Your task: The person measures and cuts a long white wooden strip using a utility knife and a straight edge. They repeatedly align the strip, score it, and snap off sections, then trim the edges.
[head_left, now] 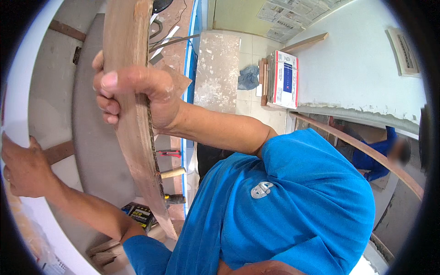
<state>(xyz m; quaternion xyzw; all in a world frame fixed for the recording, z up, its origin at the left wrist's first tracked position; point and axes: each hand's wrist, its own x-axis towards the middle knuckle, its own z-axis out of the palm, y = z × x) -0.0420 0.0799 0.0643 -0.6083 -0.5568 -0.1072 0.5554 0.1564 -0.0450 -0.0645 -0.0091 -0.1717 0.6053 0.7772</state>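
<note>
My right hand (pixel 137 91) is closed around a long wooden board (pixel 133 146), thumb across its face and fingers curled behind its far edge. The board runs upright from the top of the view down toward my shirt, with a rough, dark-streaked side edge. My left hand (pixel 25 167), at the far left, grips the rim of a white panel (pixel 16 110), thumb on the inner side. Just right of the board lie a red utility knife (pixel 168 153), a tool with a pale wooden handle (pixel 173 173) and a yellow-and-black handled tool (pixel 175 199).
Grey boarding (pixel 98 137) stands behind the wooden board. Below are a black-and-yellow container (pixel 140 216) and wood offcuts (pixel 103 252). A bundled white-and-red carton (pixel 285 80) stands by the right wall. Another person in blue (pixel 378 158) is at the far right, beyond a long wooden strip (pixel 366 149).
</note>
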